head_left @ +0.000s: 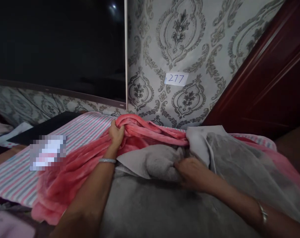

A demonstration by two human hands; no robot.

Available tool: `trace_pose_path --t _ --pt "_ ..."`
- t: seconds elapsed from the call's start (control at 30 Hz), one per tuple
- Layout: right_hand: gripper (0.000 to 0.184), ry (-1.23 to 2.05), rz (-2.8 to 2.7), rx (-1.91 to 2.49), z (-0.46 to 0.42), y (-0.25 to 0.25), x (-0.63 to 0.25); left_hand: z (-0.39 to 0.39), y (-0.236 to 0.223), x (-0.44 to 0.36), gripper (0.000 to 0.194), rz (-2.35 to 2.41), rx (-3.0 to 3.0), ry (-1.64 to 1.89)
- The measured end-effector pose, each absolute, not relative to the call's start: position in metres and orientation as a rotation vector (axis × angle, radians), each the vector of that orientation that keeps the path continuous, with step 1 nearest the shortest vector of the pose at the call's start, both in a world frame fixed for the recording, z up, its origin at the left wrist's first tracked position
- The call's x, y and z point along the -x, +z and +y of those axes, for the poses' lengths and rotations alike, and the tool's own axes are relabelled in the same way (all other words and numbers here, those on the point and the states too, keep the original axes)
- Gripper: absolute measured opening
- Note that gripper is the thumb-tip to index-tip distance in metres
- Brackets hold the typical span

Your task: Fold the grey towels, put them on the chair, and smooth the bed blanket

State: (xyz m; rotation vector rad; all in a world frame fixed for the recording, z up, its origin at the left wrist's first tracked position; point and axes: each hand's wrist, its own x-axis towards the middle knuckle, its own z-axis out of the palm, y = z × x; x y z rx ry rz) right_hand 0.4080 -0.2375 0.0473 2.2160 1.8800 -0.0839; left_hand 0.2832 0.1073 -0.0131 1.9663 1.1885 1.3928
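Observation:
My left hand (116,134) is closed round a fold of a coral-pink fleece blanket (77,165), which lies bunched across a striped surface. My right hand (192,173) grips a bunched part of a grey plush cloth (159,162); its fingers are partly hidden and slightly blurred. The grey cloth spreads from the pink blanket toward me, with a paler underside folded up between my hands. To the right, a thin see-through grey sheet (234,165) lies over it, and some pink fabric (281,162) shows beyond.
Pink, white and grey stripes cover the ironing-board-like surface (18,175) beneath the cloths. Behind it are a large black screen (58,46), patterned wallpaper with a label (176,79) reading 277, and dark red wood (269,72) at right. A pale pink object (11,224) sits lower left.

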Motion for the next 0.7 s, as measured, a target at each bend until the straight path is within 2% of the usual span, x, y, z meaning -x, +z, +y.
trace_pose_path --t 0.1,0.17,0.23,0.3,0.33,0.43,0.47,0.6,0.7 --pt "0.033 -0.338 1.937 -2.34 -0.22 0.07 -0.427 0.103 -0.01 -0.283 0.015 1.137 -1.985 1.451" --pt "0.046 -0.176 1.914 -2.579 -0.189 0.076 -0.45 0.101 -0.01 -0.283 0.019 1.126 -2.002 1.478" --pt "0.075 -0.004 1.83 -2.722 -0.152 0.069 -0.471 0.1 -0.011 -0.281 0.023 1.105 -2.036 1.503" --pt "0.096 -0.103 1.721 -2.739 -0.12 0.054 -0.489 0.102 -0.014 -0.279 0.025 1.057 -2.091 1.535" --pt "0.093 -0.177 1.657 -2.734 -0.107 0.047 -0.496 0.103 -0.015 -0.278 0.027 1.033 -2.128 1.548" --pt "0.05 -0.166 1.488 -2.786 -0.078 0.037 -0.519 0.105 -0.014 -0.277 0.034 1.052 -2.276 1.496" --pt "0.042 -0.094 1.438 -2.824 -0.071 0.038 -0.528 0.106 -0.013 -0.278 0.036 1.097 -2.336 1.443" --pt "0.053 0.276 1.398 -2.875 -0.049 0.033 -0.555 0.11 -0.012 -0.28 0.044 1.344 -2.518 1.185" --pt "0.056 0.298 1.446 -2.792 -0.039 0.003 -0.557 0.117 -0.021 -0.28 0.045 1.505 -2.545 0.857"
